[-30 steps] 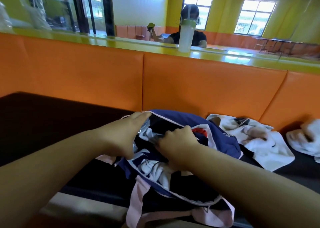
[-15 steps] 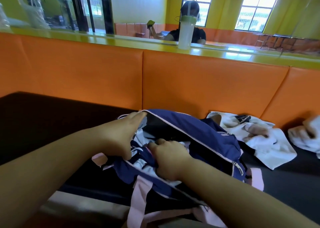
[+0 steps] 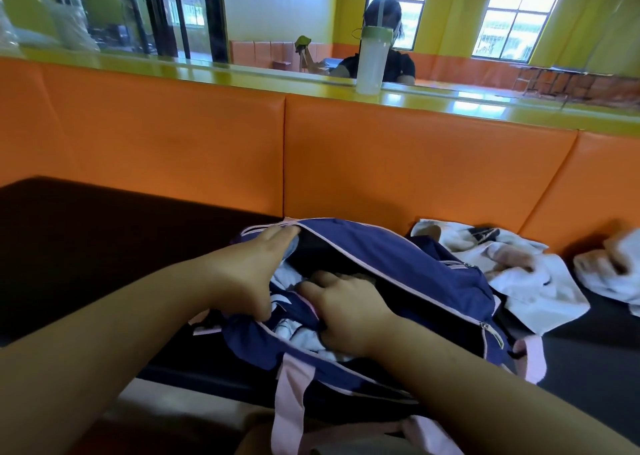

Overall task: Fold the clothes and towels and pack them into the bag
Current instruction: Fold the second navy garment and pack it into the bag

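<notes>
I'm sinking the garment [image 3: 297,336] deeper into the bag [image 3: 415,271] than a moment ago, with my right hand [image 3: 346,316] pressing flat and my left hand [image 3: 246,281] gripping its rim. The towels [image 3: 519,274] at the seat's [image 3: 104,246] back edge are waiting.

An orange padded backrest [image 3: 381,163] stands behind a dark seat [image 3: 86,240], above it runs a glossy yellow-green ledge [image 3: 207,73], and farther back the yellow walls [image 3: 453,11] have 2 bright windows [image 3: 516,21] that let daylight in.
</notes>
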Available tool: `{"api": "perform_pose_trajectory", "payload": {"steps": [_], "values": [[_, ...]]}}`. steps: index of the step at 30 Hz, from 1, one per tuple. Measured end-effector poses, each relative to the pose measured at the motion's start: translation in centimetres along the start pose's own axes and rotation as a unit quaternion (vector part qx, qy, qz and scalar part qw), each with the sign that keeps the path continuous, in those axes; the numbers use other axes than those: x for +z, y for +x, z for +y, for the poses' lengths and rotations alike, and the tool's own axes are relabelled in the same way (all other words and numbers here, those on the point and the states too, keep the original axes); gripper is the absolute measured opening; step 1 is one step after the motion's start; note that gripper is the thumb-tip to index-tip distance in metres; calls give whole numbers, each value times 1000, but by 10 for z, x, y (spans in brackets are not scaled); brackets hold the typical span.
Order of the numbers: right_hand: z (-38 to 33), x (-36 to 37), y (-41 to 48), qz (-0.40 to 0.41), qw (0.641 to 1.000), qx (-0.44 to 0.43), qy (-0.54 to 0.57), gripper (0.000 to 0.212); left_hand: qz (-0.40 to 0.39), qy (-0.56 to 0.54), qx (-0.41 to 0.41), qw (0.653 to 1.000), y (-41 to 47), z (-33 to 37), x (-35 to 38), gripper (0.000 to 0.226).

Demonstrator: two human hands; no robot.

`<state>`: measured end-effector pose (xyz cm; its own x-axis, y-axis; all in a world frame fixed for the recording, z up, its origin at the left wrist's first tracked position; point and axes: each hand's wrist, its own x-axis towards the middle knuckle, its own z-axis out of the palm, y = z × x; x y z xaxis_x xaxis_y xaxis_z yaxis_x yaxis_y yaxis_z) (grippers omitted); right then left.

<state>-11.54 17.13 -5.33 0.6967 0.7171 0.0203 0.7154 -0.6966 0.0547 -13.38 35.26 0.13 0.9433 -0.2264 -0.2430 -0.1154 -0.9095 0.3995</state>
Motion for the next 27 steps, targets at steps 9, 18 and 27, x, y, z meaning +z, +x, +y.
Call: {"api": "perform_pose_trajectory", "payload": {"steps": [9, 18, 27], "values": [[8, 7, -21, -40, 995, -91, -17, 86, -6, 2, -11, 1000, 1, -12, 9, 111], [17, -3, -23, -46, 985, -30, 162, 29, -1, 14, 3, 1000, -5, -7, 13, 106], [0, 30, -12, -231, 969, -53, 65, 69, -3, 27, 11, 1000, -5, -3, 27, 106]]}}
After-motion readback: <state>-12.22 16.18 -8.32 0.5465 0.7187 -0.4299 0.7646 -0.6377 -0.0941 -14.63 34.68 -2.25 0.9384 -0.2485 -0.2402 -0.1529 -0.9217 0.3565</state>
